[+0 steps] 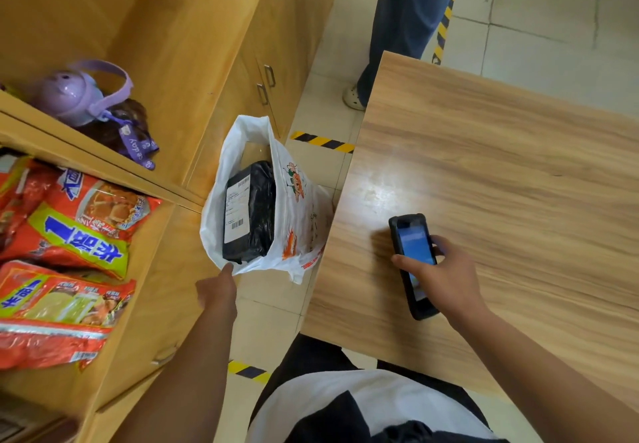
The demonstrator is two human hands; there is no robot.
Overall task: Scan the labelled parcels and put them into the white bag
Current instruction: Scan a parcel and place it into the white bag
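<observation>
A white plastic bag [304, 214] with orange print stands open on the floor between the cabinet and the table. Inside it lies a black parcel [259, 214] with a white barcode label facing up. My left hand [218, 290] is at the bag's near rim and pinches its edge. My right hand [446, 276] rests on the wooden table [501, 166] and grips a black handheld scanner [413, 263], whose blue screen is lit and faces up.
A wooden shelf unit [166, 62] on the left holds a purple bottle [76, 93] and red noodle packs [69, 235]. Another person's legs [404, 28] stand beyond the table. Yellow-black tape [321, 140] marks the tiled floor.
</observation>
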